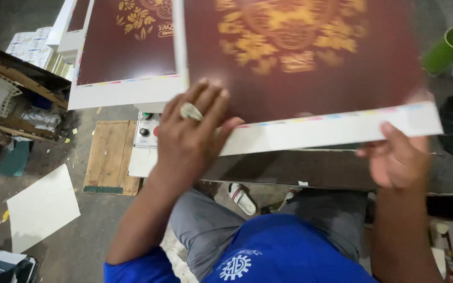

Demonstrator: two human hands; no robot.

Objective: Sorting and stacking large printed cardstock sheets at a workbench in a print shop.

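Note:
A thick stack of large printed sheets (310, 78), dark maroon with gold floral ornament and a white margin with a colour strip, fills the upper middle and right. My left hand (192, 136), wearing a ring, lies flat with fingers spread on the stack's near left corner. My right hand (397, 157) grips the stack's near right edge from below, thumb on the white margin; it is blurred. A second stack of the same sheets (127, 52) lies to the left behind it.
A control panel with buttons (147, 130) sits under the stacks' gap. On the floor lie a wooden pallet (108, 157) and a loose white sheet (43, 207). A green cup (449, 50) stands at the right. Cluttered shelving is at the left.

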